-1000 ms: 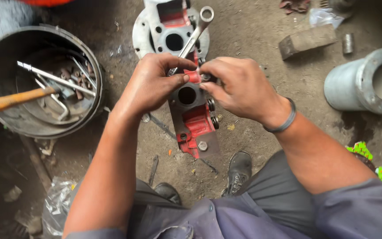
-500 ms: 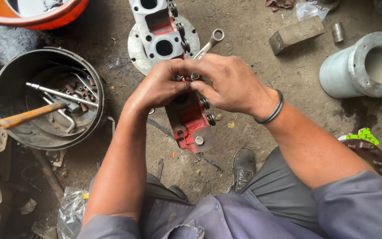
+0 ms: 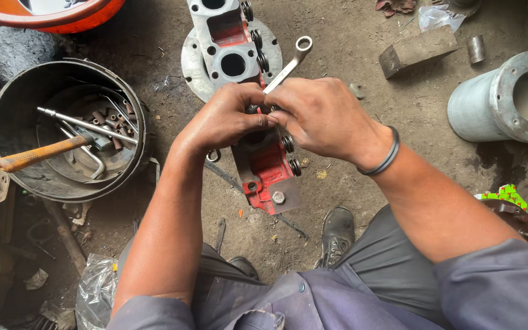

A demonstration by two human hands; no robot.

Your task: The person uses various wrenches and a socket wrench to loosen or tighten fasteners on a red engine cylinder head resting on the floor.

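Left hand (image 3: 224, 119) and right hand (image 3: 322, 116) (fingertips touching) pinch the red casting (image 3: 267, 168).

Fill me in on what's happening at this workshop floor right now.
A person crouches over a red and grey metal casting on the dirt floor. The left hand and right hand meet over its top end, fingertips pinched around something small that is hidden from view. A ring spanner lies just beyond the hands. To the left, a round tub holds a wooden-handled hammer.
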